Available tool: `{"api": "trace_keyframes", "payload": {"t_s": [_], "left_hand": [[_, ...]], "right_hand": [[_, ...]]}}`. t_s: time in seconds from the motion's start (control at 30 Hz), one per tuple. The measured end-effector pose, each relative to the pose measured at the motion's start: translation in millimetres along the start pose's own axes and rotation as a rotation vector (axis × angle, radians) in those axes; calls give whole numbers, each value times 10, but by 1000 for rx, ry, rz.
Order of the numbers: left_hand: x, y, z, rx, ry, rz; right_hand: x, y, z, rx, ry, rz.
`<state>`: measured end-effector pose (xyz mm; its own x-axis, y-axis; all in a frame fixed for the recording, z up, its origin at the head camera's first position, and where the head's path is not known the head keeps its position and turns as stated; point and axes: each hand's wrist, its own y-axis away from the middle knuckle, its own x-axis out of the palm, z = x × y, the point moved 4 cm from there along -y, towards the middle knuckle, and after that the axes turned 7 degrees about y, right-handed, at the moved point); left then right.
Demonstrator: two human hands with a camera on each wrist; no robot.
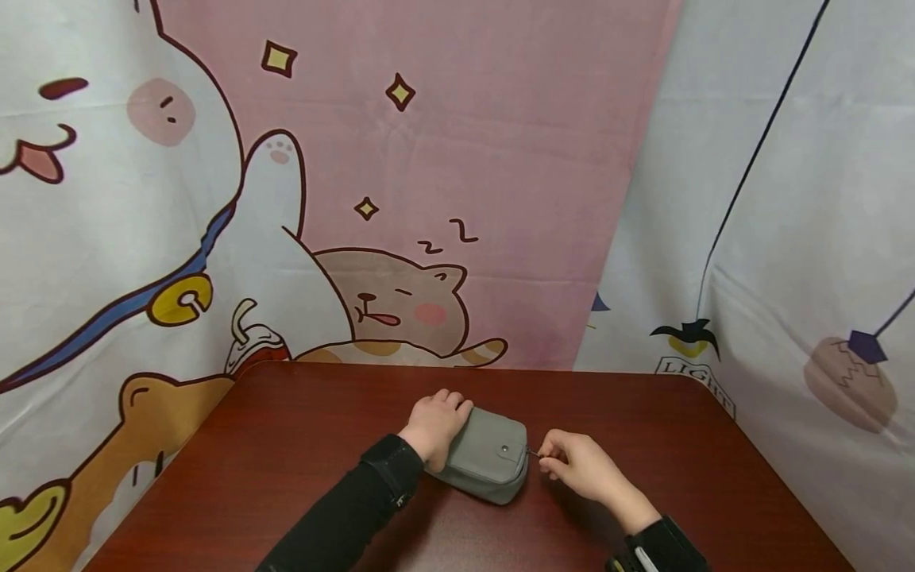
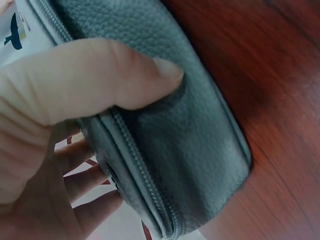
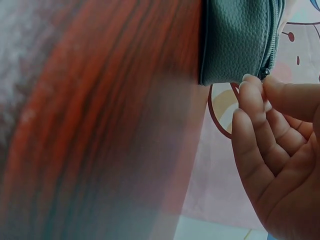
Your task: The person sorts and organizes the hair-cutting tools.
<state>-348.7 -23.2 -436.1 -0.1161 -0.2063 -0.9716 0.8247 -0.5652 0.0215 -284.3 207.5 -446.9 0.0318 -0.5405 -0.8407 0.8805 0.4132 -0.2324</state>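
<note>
A grey-green zippered pouch [image 1: 493,445] of pebbled leather with a snap button lies on the table. My left hand [image 1: 436,429] grips its left end; in the left wrist view the thumb [image 2: 145,82] presses the side wall below the zipper [image 2: 135,150], and the other fingers reach over the far side. At the pouch's right corner, my right hand [image 1: 579,462] pinches the small zipper pull [image 1: 533,453] between thumb and forefinger. In the right wrist view the slider [image 3: 265,73] sits at the zipper's end, its pull mostly hidden by the fingertips. The zipper looks closed where it shows.
The reddish-brown wooden table [image 1: 300,429] has rounded far corners. Behind it hangs a cloth backdrop [image 1: 500,159] with cartoon animals, close to the table's far edge.
</note>
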Motion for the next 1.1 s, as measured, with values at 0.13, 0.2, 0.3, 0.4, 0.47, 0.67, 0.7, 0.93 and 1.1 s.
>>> {"api": "trace_keyframes", "payload": {"t_s": [0.13, 0.2, 0.3, 0.4, 0.47, 0.67, 0.7, 0.93, 1.1], "left_hand": [[-5, 0, -18, -9, -15, 8], [-7, 1, -23, -12, -21, 11], [-13, 6, -31, -15, -28, 20], [-25, 15, -41, -15, -30, 23], [-33, 20, -43, -13, -27, 24], [-19, 14, -26, -19, -17, 30], [-12, 10, -23, -20, -17, 32], [11, 8, -24, -18, -17, 38], [-10, 27, -28, -17, -11, 32]], "right_hand": [[-14, -1, -9, -11, 31, -11], [-28, 1, 0, -23, 47, -13], [-56, 7, 26, -45, 69, -11], [-83, 18, 57, -68, 71, 7], [-90, 27, 75, -80, 64, 27], [-75, 54, 129, -104, -17, 86], [-70, 61, 137, -106, -32, 94], [-53, 90, 169, -131, -65, 108], [-38, 109, 183, -156, -103, 128]]}}
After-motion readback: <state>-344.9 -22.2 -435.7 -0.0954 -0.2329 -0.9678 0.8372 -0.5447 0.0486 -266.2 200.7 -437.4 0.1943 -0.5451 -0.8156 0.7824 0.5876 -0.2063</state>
